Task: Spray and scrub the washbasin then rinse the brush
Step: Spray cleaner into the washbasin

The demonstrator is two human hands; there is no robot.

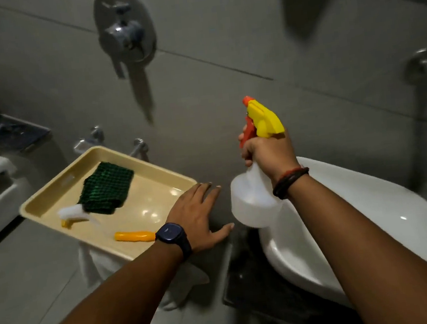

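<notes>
Head view, right hand closed round neck of white spray bottle w/ yellow-orange trigger, centre-right of frame, above white washbasin at lower right, left hand open, fingers spread, empty, at edge of beige tray, centre-left, holding green cloth & yellow-handled brush.

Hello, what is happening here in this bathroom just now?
A person is getting ready to clean the white washbasin. The right hand holds a spray bottle by its neck, above the basin's left edge. The left hand is open, at the corner of a beige tray that holds a green cloth and a yellow-handled brush. No scrubbing is under way.
</notes>
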